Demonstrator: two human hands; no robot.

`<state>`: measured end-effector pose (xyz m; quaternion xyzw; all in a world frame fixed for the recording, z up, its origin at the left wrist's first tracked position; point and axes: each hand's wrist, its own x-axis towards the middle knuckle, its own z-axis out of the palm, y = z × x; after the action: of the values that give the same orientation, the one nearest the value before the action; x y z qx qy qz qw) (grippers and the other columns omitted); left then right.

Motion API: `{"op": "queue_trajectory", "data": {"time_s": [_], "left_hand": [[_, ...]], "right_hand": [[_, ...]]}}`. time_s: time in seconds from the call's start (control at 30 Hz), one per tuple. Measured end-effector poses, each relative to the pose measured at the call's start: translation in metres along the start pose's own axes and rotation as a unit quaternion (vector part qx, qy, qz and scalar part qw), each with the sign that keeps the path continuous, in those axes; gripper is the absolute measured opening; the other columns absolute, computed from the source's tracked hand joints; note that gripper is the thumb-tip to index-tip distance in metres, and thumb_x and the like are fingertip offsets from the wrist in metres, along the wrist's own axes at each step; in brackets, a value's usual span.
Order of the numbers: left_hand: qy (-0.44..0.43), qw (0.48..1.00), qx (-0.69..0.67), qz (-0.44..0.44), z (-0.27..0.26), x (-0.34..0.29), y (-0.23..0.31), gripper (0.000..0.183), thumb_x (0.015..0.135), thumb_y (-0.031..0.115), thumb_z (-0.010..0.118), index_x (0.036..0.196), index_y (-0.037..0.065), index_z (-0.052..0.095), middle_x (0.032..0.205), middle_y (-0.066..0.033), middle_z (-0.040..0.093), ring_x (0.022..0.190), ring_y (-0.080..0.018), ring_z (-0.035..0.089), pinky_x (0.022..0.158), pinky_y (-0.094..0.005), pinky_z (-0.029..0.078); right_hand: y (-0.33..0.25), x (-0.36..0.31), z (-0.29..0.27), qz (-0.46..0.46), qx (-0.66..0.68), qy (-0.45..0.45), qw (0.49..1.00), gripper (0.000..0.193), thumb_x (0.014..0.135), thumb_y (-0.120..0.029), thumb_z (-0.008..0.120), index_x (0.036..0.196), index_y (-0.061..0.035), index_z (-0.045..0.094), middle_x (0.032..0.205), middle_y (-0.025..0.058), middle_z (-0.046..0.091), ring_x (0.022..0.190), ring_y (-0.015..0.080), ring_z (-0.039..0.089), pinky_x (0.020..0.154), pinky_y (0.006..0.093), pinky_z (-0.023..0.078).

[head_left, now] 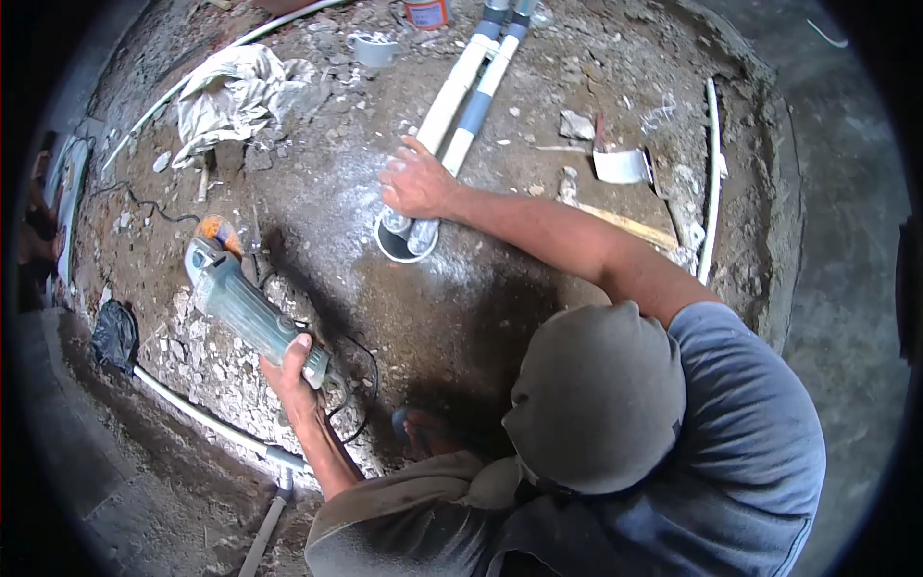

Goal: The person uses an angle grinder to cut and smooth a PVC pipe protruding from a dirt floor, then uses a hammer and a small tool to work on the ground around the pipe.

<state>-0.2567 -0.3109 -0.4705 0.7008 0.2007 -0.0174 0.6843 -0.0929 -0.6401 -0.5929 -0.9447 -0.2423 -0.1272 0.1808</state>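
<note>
Neither of my own hands is in view. Just below me crouches a co-worker in a grey cap [601, 399] and blue-grey shirt. That person's left hand [293, 370] grips the rear of a green angle grinder [252, 310], whose orange disc [219, 233] points up and left. Their right hand [418, 180] rests on two parallel white-and-grey plastic pipes [466, 125]. Under that hand, the pipes' shiny lower ends meet a round white pipe mouth [408, 256]. White dust lies on the soil around it. The co-worker's palm hides part of the pipes.
A white cloth [236, 96], a grey cup-like container [375, 50] and an orange tub [426, 13] lie farther off. White pipes run along the left [202, 413] and right [712, 183]. Broken rubble [207, 361] surrounds the grinder; its black cord [372, 394] loops near the co-worker's foot.
</note>
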Motion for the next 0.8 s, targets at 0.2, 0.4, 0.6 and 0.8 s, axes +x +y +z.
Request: {"op": "queue_trajectory", "data": {"time_s": [0.2, 0.4, 0.6, 0.8], "left_hand": [[-0.023, 0.998, -0.016, -0.053, -0.017, -0.001, 0.0, 0.064, 0.08, 0.021, 0.08, 0.134, -0.004, 0.056, 0.113, -0.0128, 0.063, 0.095, -0.0225, 0.063, 0.085, -0.0379, 0.053], [0.011, 0.999, 0.04, -0.021, -0.019, 0.006, 0.011, 0.058, 0.078, 0.026, 0.084, 0.123, -0.003, 0.061, 0.103, -0.0106, 0.066, 0.09, -0.0208, 0.062, 0.082, -0.0348, 0.05], [0.012, 0.999, -0.011, -0.043, -0.003, 0.021, -0.006, 0.047, 0.076, 0.019, 0.081, 0.115, -0.001, 0.062, 0.089, -0.0074, 0.066, 0.072, -0.0159, 0.062, 0.065, -0.03, 0.05], [-0.011, 0.998, 0.02, -0.052, -0.011, 0.034, 0.004, 0.046, 0.078, 0.018, 0.078, 0.116, -0.003, 0.063, 0.087, -0.0088, 0.067, 0.067, -0.0155, 0.064, 0.058, -0.029, 0.05]], "right_hand": [[0.0, -0.005, 0.02, -0.025, -0.001, 0.013, 1.0, 0.026, 0.086, -0.031, 0.059, 0.084, -0.0082, 0.072, 0.094, 0.0181, 0.073, 0.105, 0.0358, 0.069, 0.114, 0.0613, 0.038], [-0.009, 0.063, -0.014, -0.053, 0.07, -0.299, 0.95, 0.026, 0.081, -0.025, 0.064, 0.079, -0.0009, 0.072, 0.089, 0.025, 0.074, 0.083, 0.0435, 0.074, 0.071, 0.0561, 0.059], [-0.038, 0.058, 0.013, 0.101, -0.056, -0.335, 0.935, 0.064, 0.107, -0.057, 0.044, 0.144, -0.0049, 0.052, 0.134, 0.0314, 0.062, 0.134, 0.0478, 0.057, 0.107, 0.0688, 0.042], [-0.042, 0.046, 0.023, 0.045, -0.092, -0.276, 0.956, 0.07, 0.108, -0.065, 0.03, 0.157, -0.0168, 0.043, 0.15, 0.0269, 0.054, 0.142, 0.0426, 0.05, 0.117, 0.0746, 0.028]]}}
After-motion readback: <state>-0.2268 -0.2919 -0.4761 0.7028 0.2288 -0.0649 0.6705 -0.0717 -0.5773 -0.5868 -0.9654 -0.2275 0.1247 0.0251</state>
